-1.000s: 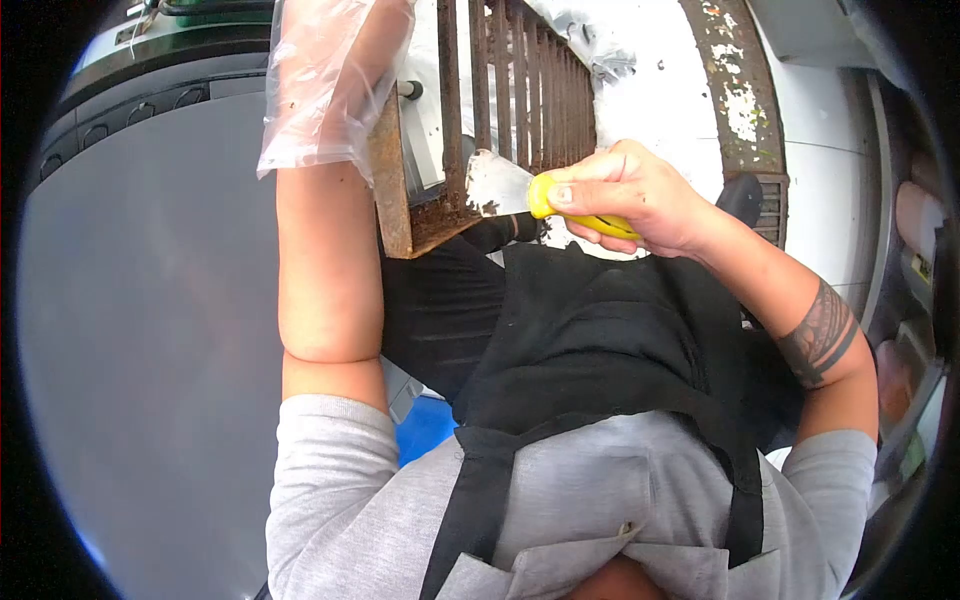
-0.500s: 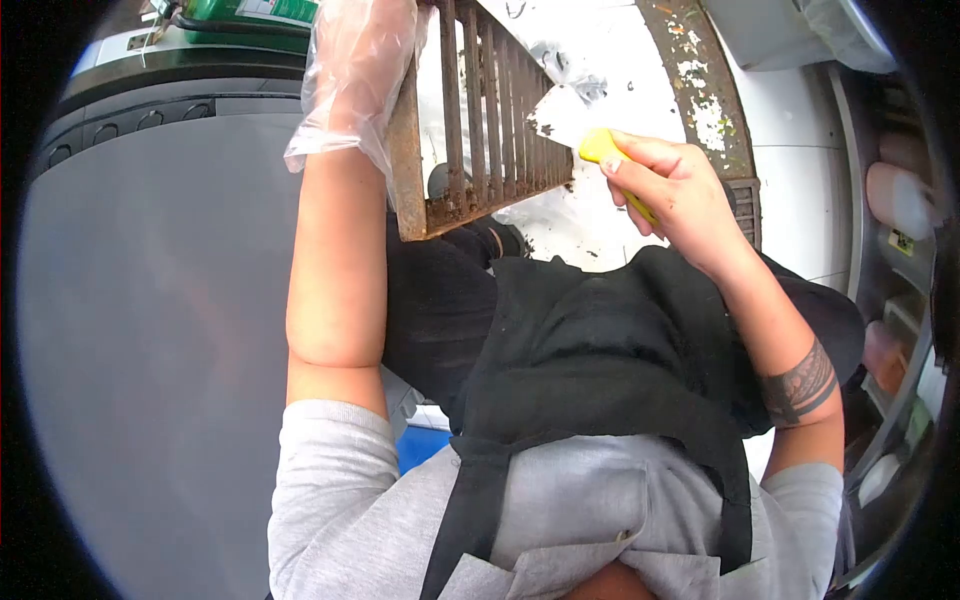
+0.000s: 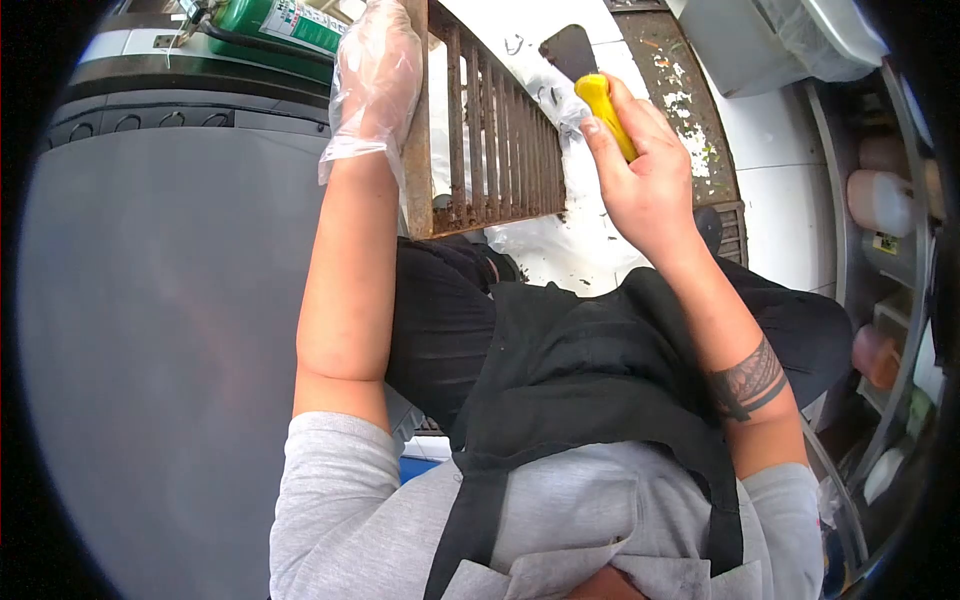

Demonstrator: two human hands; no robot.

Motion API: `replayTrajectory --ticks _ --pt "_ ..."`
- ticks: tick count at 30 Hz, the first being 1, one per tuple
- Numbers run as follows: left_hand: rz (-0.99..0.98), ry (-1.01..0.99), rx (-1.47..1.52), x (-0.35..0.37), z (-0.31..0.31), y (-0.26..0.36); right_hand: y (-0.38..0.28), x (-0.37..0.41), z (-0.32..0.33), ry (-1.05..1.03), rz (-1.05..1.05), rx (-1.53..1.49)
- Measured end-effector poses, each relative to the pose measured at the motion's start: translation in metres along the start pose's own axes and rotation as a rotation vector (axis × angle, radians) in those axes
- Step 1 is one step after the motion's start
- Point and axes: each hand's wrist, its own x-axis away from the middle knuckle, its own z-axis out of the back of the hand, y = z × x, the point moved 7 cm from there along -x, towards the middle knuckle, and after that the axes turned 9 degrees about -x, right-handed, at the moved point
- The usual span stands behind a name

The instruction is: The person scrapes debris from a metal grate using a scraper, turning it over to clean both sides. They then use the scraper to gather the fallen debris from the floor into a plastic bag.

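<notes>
My left hand (image 3: 378, 75), in a clear plastic glove, grips the upper left side of a rusty metal grate (image 3: 418, 190). The grate stands tilted, its long bars running away from me, with dark crumbs caught along its lower edge. In my bare right hand (image 3: 650, 180) is a scraper (image 3: 603, 105), held by its yellow handle. Its broad, dirty blade (image 3: 570, 52) points up and away, to the right of the grate and apart from it. The glove and the grate's frame hide part of my left fingers.
White floor with dark scraps and a clear plastic bag (image 3: 530, 237) lies beneath the grate. A dirty drain channel (image 3: 672, 75) runs along the right. Shelves with containers (image 3: 880, 202) stand far right, a large grey surface (image 3: 170, 300) left, a green container (image 3: 290, 25) upper left.
My right hand has swung the scraper so its blade, earlier pointing left beside the grate's bars, now points upward away from them. My left hand keeps its hold; the whole view has shifted slightly.
</notes>
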Motion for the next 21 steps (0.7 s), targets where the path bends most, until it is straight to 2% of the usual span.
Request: replayTrajectory --ticks 2,5,6,8,12,14,17,18,19,21 --pt "0.153 -0.036 0.070 0.003 -0.002 -0.003 -0.011 -0.008 0.006 0.101 0.134 -0.005" --pt "0.182 0.000 -0.077 0.029 0.004 0.044 -0.005 -0.014 0.001 0.197 0.143 -0.088" --pt "0.183 0.000 -0.073 0.025 0.005 0.035 0.001 -0.014 -0.004 0.208 0.127 -0.119" --pt "0.039 -0.026 -0.169 0.008 0.005 0.018 0.010 -0.007 -0.010 0.173 0.094 -0.106" --pt "-0.071 -0.004 -0.129 0.011 0.007 0.025 0.014 0.001 -0.010 0.148 0.055 -0.083" --pt "-0.221 -0.110 -0.217 0.012 0.004 0.043 0.016 -0.004 -0.004 0.193 0.095 -0.077" --pt "-0.130 -0.171 -0.232 0.004 -0.003 0.023 0.028 -0.026 0.000 0.249 0.111 0.025" --pt "-0.034 -0.175 -0.067 0.006 -0.007 0.023 0.040 -0.039 0.000 0.246 0.012 -0.030" --pt "-0.033 -0.176 -0.064 0.005 -0.007 0.020 0.040 -0.050 0.002 0.244 0.012 -0.027" --pt "-0.035 -0.318 0.168 0.006 -0.018 0.013 0.061 -0.073 0.000 0.227 -0.212 -0.222"
